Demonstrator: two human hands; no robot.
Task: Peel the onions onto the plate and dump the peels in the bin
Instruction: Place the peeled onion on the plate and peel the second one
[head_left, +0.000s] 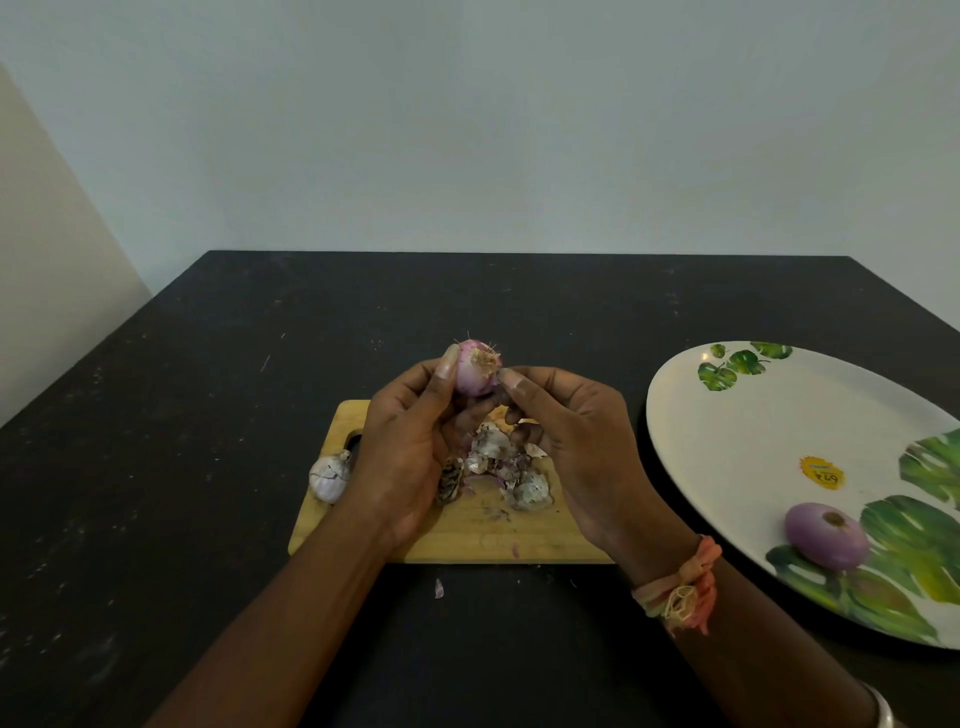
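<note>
My left hand (410, 441) grips a small purple onion (475, 371) above the wooden cutting board (467, 535), root end facing me. The thumb and fingertips of my right hand (566, 436) pinch at the onion's right side near the root. A heap of dry onion peels (506, 470) lies on the board under my hands. One peeled purple onion (826, 535) rests on the white leaf-print plate (753, 431) at the right. An unpeeled pale onion (330, 475) sits on the table at the board's left edge.
The board and plate lie on a black table (208, 415) that meets a pale wall at the back. A small scrap of peel (439, 588) lies on the table in front of the board. No bin is in view.
</note>
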